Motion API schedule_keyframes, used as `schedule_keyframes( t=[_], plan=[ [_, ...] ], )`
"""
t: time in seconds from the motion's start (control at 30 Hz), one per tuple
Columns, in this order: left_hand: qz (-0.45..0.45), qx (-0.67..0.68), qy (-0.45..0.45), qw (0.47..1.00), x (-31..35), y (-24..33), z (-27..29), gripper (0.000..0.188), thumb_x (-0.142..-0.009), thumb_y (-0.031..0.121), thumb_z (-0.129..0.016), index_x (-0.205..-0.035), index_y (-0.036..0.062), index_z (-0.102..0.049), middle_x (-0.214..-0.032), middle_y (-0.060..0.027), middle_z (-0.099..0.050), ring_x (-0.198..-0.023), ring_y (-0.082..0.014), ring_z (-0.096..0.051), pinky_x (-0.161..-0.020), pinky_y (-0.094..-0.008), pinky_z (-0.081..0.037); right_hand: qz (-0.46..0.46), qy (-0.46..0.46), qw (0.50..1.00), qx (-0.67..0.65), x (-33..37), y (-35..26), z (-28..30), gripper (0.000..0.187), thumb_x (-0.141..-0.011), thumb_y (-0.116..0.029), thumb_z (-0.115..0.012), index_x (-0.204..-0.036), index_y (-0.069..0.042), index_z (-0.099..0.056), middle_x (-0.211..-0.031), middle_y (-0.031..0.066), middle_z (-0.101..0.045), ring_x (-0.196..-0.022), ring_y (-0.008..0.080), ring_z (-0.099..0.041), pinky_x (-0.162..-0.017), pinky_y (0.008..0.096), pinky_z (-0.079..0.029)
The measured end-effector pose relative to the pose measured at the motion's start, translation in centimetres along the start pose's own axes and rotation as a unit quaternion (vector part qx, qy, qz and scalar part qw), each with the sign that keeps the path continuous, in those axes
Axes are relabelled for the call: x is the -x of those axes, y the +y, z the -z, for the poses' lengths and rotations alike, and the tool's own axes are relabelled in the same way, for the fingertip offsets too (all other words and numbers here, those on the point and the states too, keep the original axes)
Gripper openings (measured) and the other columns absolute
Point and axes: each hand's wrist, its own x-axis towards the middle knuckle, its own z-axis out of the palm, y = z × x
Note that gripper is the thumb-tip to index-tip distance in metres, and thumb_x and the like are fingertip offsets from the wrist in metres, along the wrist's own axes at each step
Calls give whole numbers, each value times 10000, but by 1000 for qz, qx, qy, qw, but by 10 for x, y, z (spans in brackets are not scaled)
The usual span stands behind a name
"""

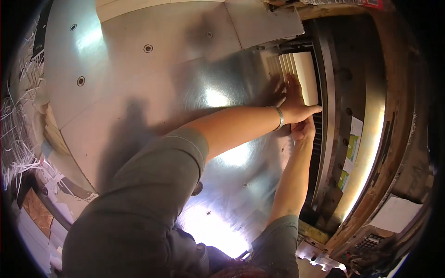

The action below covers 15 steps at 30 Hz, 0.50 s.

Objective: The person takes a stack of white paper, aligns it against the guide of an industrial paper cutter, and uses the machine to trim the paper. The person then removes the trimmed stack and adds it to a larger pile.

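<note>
A stack of cream paper point(306, 74) lies at the far right of the metal table, against the dark slot of a cutting machine. Its left side is split into several narrow upright strips. My left hand point(296, 105), with a bracelet at the wrist, reaches across to the stack's near end. Its fingers stretch along the paper's left side, and its thumb points apart to the right. Just below and partly under it is my right hand point(302, 130), near the same end of the stack. The right fingers are largely hidden, so what they touch does not show.
The shiny metal table point(153, 76) has round inset fittings. Along its right runs the machine's long metal bar point(330, 92), with a bright light strip beyond. Small paper labels point(353, 146) stick to the machine. Shredded paper point(21, 125) heaps at left; a keypad point(369, 243) sits lower right.
</note>
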Motion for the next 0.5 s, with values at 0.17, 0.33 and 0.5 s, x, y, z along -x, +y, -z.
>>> schedule_keyframes(
  t=[0.17, 0.33, 0.5],
  plan=[
    [-35, -23, 28, 999, -12, -15, 5, 1318, -837, 535, -713, -1493, -125, 221, -1541, -409, 273, -1450, -474, 315, -1239, -514, 40, -5, -10, 1000, -7, 6, 11, -21, 431, -1051, -362, -512, -1348, -55, -573, -1267, 109, -641, -1080, 229, -681, -856, 308, -624],
    [-18, 2, 5, 1000, -8, 0, 11, 1321, -831, 490, -732, -1474, -150, 227, -1534, -415, 283, -1443, -470, 333, -1233, -524, 60, -2, 0, 1000, -5, -9, 10, -2, 437, -1000, -363, -627, -1320, -66, -611, -1223, 112, -662, -1051, 214, -690, -802, 290, -626],
    [-33, 14, 9, 999, -14, -9, 10, 1316, -825, 464, -738, -1474, -151, 227, -1539, -413, 274, -1438, -473, 340, -1229, -528, 72, 4, 20, 1000, -6, -5, 12, -9, 459, -993, -375, -638, -1327, -61, -605, -1207, 128, -667, -1051, 227, -692, -803, 288, -628]
  ],
)
